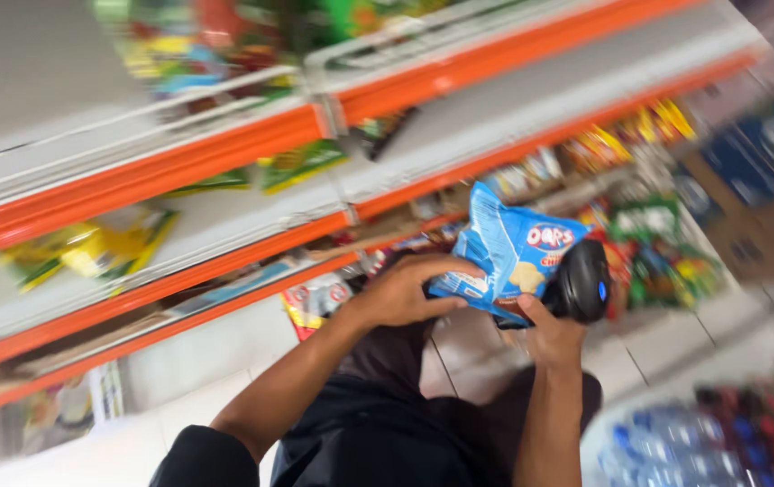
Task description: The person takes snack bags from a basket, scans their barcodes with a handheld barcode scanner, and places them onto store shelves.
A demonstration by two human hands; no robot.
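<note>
My left hand (405,293) grips a light-blue snack bag (513,248) by its lower left edge. The bag stands roughly upright between both hands. My right hand (549,338) holds a black handheld scanner (581,281) just right of the bag, its head touching or very near the bag's lower right corner. Both forearms reach up from the bottom of the view. The picture is blurred by motion.
Orange-edged store shelves (224,153) with yellow and green snack packs run across the left and top. More colourful packs (657,243) fill lower shelves at right. Cardboard boxes (756,171) stand far right. Bottles (702,442) lie at bottom right on the tiled floor.
</note>
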